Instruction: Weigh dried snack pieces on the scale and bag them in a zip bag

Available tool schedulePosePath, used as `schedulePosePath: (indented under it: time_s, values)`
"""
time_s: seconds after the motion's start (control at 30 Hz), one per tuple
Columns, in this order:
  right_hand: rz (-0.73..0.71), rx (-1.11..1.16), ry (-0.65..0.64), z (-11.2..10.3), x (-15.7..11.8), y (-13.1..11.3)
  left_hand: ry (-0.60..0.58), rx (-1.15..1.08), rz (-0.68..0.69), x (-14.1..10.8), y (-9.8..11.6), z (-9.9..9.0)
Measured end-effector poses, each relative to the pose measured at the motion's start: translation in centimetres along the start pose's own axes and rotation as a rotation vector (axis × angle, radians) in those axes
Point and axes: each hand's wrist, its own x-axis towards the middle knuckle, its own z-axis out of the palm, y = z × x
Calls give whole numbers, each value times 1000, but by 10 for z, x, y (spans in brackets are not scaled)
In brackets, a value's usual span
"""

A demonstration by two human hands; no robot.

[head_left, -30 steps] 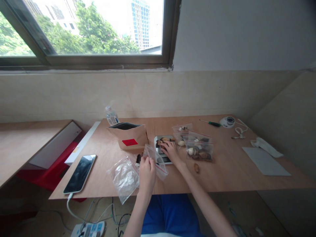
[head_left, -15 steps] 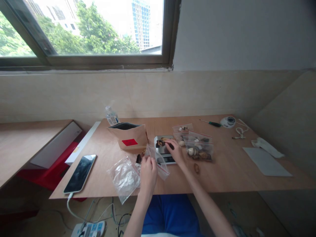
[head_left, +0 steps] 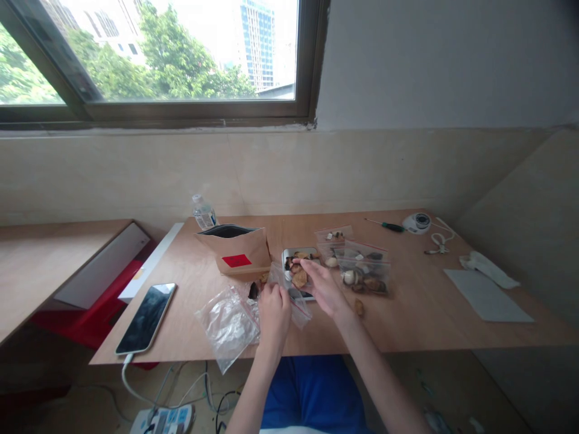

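My left hand (head_left: 275, 308) is closed on a clear zip bag (head_left: 300, 306) at the middle of the table. My right hand (head_left: 322, 286) hovers over the small scale (head_left: 286, 253), its fingers around or beside a tan dried piece (head_left: 299, 278); whether it grips the piece is unclear. Other dark and tan dried pieces lie on the scale's plate. Left of my left hand are a dark dried piece (head_left: 254, 290) and a crumpled clear bag (head_left: 230, 322). A kraft pouch (head_left: 246, 250) with a red label stands open behind them.
Filled zip bags (head_left: 364, 271) lie right of the scale, near a loose brown piece (head_left: 359, 307). A phone (head_left: 147, 318) is at the left edge, a bottle (head_left: 204, 212) behind. Farther right are a screwdriver (head_left: 392, 227), a white camera (head_left: 417, 223) and a white sheet (head_left: 488, 296).
My right hand has turned and its fingers have spread lower over the scale. A larger tan piece now shows beside them. My left hand stays with the bag.
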Motion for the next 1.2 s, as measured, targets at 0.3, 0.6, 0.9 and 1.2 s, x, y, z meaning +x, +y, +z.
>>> schedulePosePath:
  time_s: [0.3,0.6,0.9,1.2]
  values:
    - [-207,-572,-46,-4,5,30,5,-74,-18,-3,-4,-2]
    - [-458,-762,146,-68,56,20,25,-175,-89,-6,-15,-5]
    - [-473,-1434,-84,-105,93,44,-20,-255,-66,-11,-1,-11]
    - [-573,-1383,-38,-106,92,47,-26,-305,-80,-10,-1,-12]
